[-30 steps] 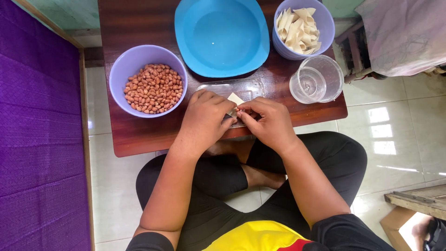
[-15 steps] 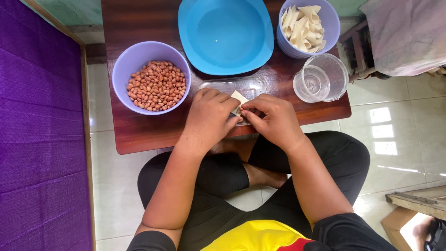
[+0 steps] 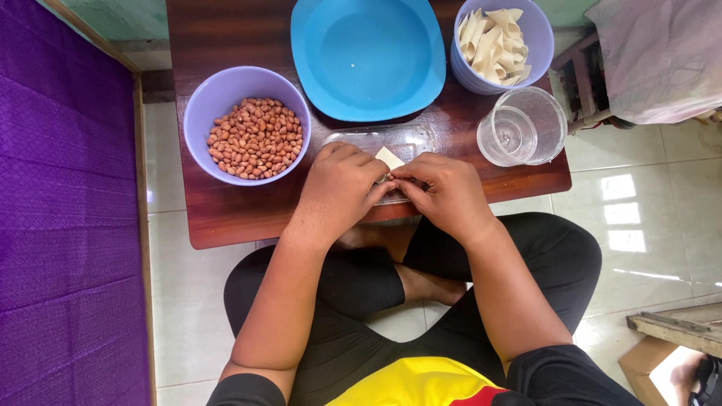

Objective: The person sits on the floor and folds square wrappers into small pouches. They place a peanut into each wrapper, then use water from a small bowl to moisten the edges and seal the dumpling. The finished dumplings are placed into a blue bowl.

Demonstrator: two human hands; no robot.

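My left hand and my right hand meet fingertip to fingertip over a clear plastic tray on the low wooden table. Together they pinch a small pale pastry wrapper, whose corner sticks up between the fingers. A lilac bowl of peanuts stands just left of my left hand. A lilac cup of folded pale wrappers stands at the far right of the table.
A large blue plate sits at the back middle. A clear glass container with a smaller glass inside stands by my right hand. A purple mat lies on the left; my crossed legs are under the table's near edge.
Both hands stay on the wrapper with only small finger movements. The view has shifted slightly.
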